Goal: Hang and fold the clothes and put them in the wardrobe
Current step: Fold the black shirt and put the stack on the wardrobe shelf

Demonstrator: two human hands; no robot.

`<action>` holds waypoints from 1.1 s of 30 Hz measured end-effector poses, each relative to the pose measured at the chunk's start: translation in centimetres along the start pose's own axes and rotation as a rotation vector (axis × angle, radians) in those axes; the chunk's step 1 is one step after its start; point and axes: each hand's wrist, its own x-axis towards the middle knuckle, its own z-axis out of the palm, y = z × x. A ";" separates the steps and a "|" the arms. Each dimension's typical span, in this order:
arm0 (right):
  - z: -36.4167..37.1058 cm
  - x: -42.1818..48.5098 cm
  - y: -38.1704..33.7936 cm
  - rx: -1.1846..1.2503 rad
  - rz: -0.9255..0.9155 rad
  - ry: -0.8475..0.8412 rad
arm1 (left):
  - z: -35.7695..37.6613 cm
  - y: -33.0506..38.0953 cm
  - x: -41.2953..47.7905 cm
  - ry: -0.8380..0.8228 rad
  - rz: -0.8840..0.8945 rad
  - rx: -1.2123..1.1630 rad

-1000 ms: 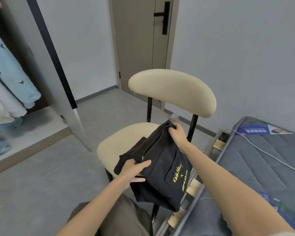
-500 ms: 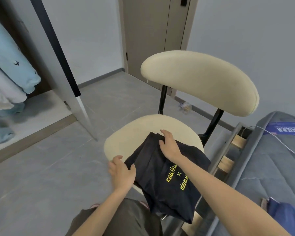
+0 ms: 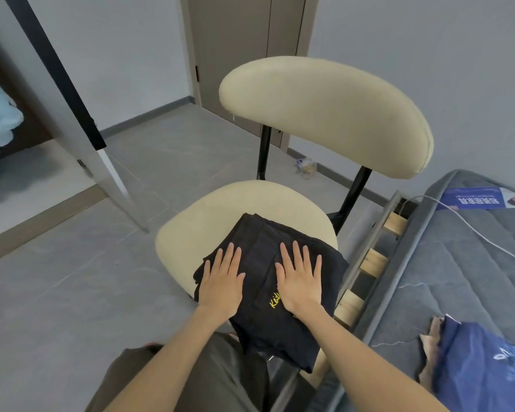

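head view:
left hand (image 3: 222, 285): flat, palm down, fingers straight and a little spread, pressing on the left part of the black garment (image 3: 262, 251).
right hand (image 3: 301, 281): flat, palm down, fingers straight and apart, pressing on the garment's middle, partly covering its yellow lettering (image 3: 274, 301).
black garment: folded, lying on the seat of the cream chair (image 3: 197, 233), its near end hanging over the seat's front edge towards the person's knee.
wardrobe (image 3: 0, 135): at far left, open, pale blue clothes hanging inside.
bed (image 3: 458, 263): just right of the chair, grey mattress with a white cable (image 3: 482, 236) and a blue cloth (image 3: 482, 364) on it.
door (image 3: 241, 43): shut, behind the chair.
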 end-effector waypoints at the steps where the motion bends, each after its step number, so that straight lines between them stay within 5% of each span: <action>1: 0.0 0.2 0.1 0.002 -0.002 -0.019 | 0.1 -0.1 0.2 -0.012 0.010 0.000; 6: -1.4 0.2 1.2 0.155 -0.126 -0.103 | 0.2 -0.5 0.6 -0.040 0.029 -0.020; 12: -2.9 -3.4 3.7 0.488 0.121 0.275 | 0.5 -1.0 0.9 -0.079 0.029 -0.058; 19: -2.1 -6.2 3.5 1.162 0.556 0.042 | 0.0 0.2 -0.6 -0.035 0.062 -0.022; 23: -1.9 -6.9 3.3 1.377 0.645 -0.055 | 0.0 0.2 -0.7 -0.079 0.095 0.120; 27: -3.6 -6.8 3.3 1.542 0.631 -0.077 | 0.0 0.6 -0.6 -0.111 0.078 0.185; 33: -6.5 -5.8 1.1 1.476 0.423 0.049 | -0.8 0.0 -0.6 -0.190 0.105 0.124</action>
